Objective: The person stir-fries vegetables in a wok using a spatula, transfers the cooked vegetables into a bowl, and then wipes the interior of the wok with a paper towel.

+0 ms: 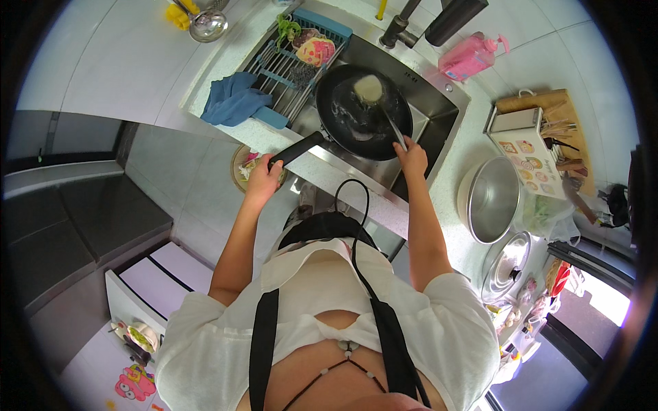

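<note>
- Cloth (234,99): draped at rack's (322,25) left end
- Left hand (265,179): gripping pan (355,123) by its black handle
- Pan: at sink (442,113), beside rack; tool's (369,89) pale head over its inside
- Right hand (411,156): grasping tool's metal shaft
- Pot (492,200): on tabletop (447,198)

— Where's the light strongest?
— The window (608,301) at lower right, blown white (a violet flare hazes the rim beside it).
— And the edges?
— Black all around; wall tiles (103,61) bow. Centrally, the frying pan (351,120) looks reasonably sharp. The pot lid (510,264) glints.
</note>
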A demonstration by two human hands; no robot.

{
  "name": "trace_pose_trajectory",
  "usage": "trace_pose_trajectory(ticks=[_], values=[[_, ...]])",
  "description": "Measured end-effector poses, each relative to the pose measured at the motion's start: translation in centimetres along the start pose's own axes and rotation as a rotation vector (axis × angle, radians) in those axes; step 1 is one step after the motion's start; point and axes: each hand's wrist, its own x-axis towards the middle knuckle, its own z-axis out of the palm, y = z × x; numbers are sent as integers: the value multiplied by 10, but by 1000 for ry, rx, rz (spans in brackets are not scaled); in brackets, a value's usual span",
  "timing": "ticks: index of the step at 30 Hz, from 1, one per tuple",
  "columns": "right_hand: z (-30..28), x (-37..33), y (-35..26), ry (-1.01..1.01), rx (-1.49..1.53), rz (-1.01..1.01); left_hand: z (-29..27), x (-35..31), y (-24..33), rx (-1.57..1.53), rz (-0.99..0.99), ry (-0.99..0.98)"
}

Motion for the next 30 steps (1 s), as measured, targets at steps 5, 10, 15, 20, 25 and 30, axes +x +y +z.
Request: trace_pose_trajectory(ticks=[5, 10, 15, 20, 25, 30], values=[[-35, 15, -21, -55, -33, -228, 2, 0, 1, -20, -16, 5], [-89, 15, -15, -163, -109, -473, 1, -2, 6, 9, 13, 10], [-150, 19, -15, -207, -393, -571, 1, -2, 4, -19, 18, 0], [-136, 34, -19, -23, -683, -620, 2, 1, 0, -8, 33, 20], [-102, 48, -27, -20, -737, -560, 2, 6, 0, -8, 15, -7], [-118, 57, -29, -119, -634, -455, 1, 7, -4, -20, 17, -1]])
